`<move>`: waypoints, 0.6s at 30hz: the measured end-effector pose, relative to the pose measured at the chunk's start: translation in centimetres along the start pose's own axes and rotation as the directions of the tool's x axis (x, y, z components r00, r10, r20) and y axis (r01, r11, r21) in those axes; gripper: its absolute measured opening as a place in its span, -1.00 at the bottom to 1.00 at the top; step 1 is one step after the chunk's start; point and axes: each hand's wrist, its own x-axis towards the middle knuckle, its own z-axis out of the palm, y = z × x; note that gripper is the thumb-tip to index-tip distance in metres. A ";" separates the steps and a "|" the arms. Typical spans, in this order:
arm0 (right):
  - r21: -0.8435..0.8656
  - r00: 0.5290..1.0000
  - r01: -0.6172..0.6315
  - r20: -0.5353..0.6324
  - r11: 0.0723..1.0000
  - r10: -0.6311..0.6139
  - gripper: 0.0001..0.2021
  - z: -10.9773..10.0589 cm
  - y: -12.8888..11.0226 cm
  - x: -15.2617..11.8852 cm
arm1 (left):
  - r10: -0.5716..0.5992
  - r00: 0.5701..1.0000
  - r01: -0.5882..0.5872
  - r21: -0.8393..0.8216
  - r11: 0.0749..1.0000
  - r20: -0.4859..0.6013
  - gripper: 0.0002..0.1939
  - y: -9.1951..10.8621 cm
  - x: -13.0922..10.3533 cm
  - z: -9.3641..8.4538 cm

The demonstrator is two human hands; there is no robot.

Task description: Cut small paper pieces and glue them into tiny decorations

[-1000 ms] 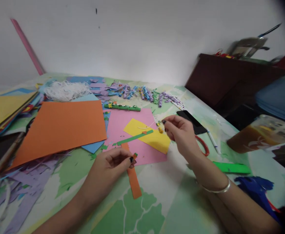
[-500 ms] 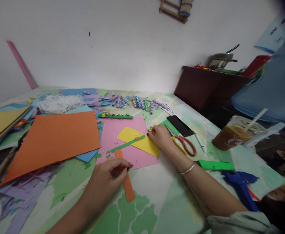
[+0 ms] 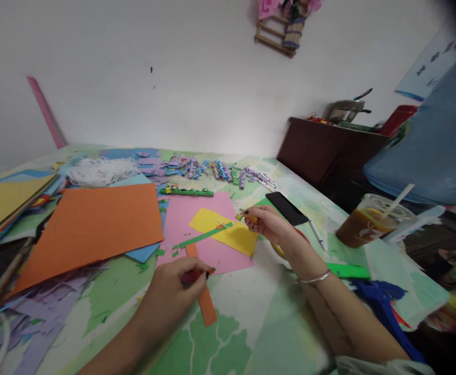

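Observation:
My left hand (image 3: 179, 284) is closed in a pinch over an orange paper strip (image 3: 206, 307). At its fingertips shows a tiny red-and-green scrap (image 3: 212, 271). My right hand (image 3: 265, 221) is also pinched, with a small yellow piece (image 3: 239, 217) at its fingertips; its exact kind is hard to make out. Below the fingers lie yellow paper (image 3: 238, 239) and a narrow green strip (image 3: 204, 235), both on a pink sheet (image 3: 228, 260). Scissors with red and yellow handles (image 3: 278, 250) are mostly hidden behind my right hand and wrist.
Orange card (image 3: 106, 224) lies left, white string (image 3: 103, 172) behind it. A green paper roll (image 3: 187, 192) and several curled paper pieces (image 3: 222, 169) are at the back. Right are a black phone (image 3: 286, 207), a marker (image 3: 317, 233), a drink cup (image 3: 364, 224) and a blue glue gun (image 3: 384, 302).
My right hand has lifted slightly off the yellow paper and turned, carrying the small yellow piece and covering more of the scissors. My left hand stays nearly in place. The view has tilted up.

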 end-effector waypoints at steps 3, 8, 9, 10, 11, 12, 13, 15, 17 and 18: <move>0.102 0.995 -0.015 0.096 0.995 0.005 -0.77 0.2 -0.4 -0.7 | -0.013 1.000 0.013 -0.018 1.000 -0.002 -0.83 0.2 0.1 -0.3; 0.135 0.991 0.060 0.114 0.989 -0.076 -0.79 0.6 -0.3 -1.0 | -0.032 0.999 0.032 -0.029 0.999 -0.004 -0.83 0.3 0.3 -0.5; 0.121 0.990 0.095 0.094 0.988 -0.106 -0.80 0.7 -0.3 -1.0 | -0.030 1.000 0.030 -0.028 0.999 -0.008 -0.83 0.3 0.4 -0.5; 0.097 0.988 0.132 0.070 0.986 -0.139 -0.81 0.7 -0.1 -1.0 | -0.025 1.000 0.025 -0.024 0.999 -0.014 -0.83 0.3 0.4 -0.5; 0.060 0.984 0.168 0.044 0.984 -0.171 -0.83 0.7 0.0 -0.9 | -0.017 1.000 0.016 -0.019 1.000 -0.021 -0.83 0.3 0.4 -0.5; 0.010 0.979 0.201 0.024 0.980 -0.201 -0.84 0.7 0.2 -0.9 | -0.006 1.000 0.006 -0.016 1.000 -0.026 -0.83 0.4 0.4 -0.5; -0.051 0.974 0.228 0.015 0.972 -0.227 -0.86 0.6 0.4 -0.9 | 0.004 1.000 -0.004 -0.016 1.000 -0.030 -0.84 0.4 0.4 -0.4; -0.184 0.963 0.268 0.039 0.946 -0.265 -0.88 0.6 0.8 -1.0 | 0.017 0.999 -0.017 -0.013 1.000 -0.029 -0.84 0.5 0.4 -0.4; -0.300 0.953 0.303 0.098 0.905 -0.287 -0.86 0.7 0.9 -1.2 | 0.020 0.999 -0.020 -0.006 1.000 -0.027 -0.84 0.5 0.4 -0.4; -0.346 0.947 0.321 0.128 0.882 -0.295 -0.83 0.7 0.8 -1.3 | 0.019 1.000 -0.019 -0.002 1.000 -0.025 -0.84 0.5 0.4 -0.4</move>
